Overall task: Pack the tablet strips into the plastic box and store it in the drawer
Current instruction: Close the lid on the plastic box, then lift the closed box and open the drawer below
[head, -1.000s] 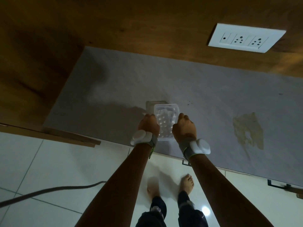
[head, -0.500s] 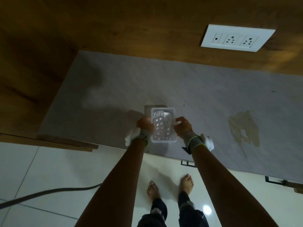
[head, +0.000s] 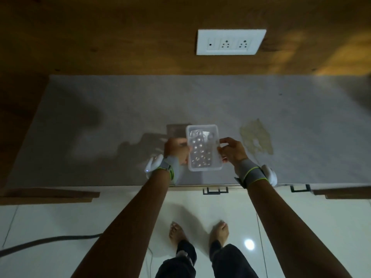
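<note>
A clear plastic box (head: 214,166) is held just above the grey countertop (head: 120,109), near its front edge. Silvery tablet strips (head: 200,152) lie inside it. My left hand (head: 175,150) grips the box's left side. My right hand (head: 230,150) pinches its right side with the fingertips. Both wrists wear grey bands with white devices. Black drawer handles (head: 215,190) show under the counter's front edge, between my forearms; the drawer front itself is hidden from above.
A yellowish stain (head: 256,137) marks the countertop right of the box. A white socket plate (head: 230,42) sits on the wooden back wall. A dark cable (head: 46,241) runs over the white tiled floor at left. My bare feet (head: 198,231) stand below the counter.
The box has been lifted off the counter and turned slightly. My hands shifted from its near end to its two sides. The view swung, so the socket plate now sits nearer centre.
</note>
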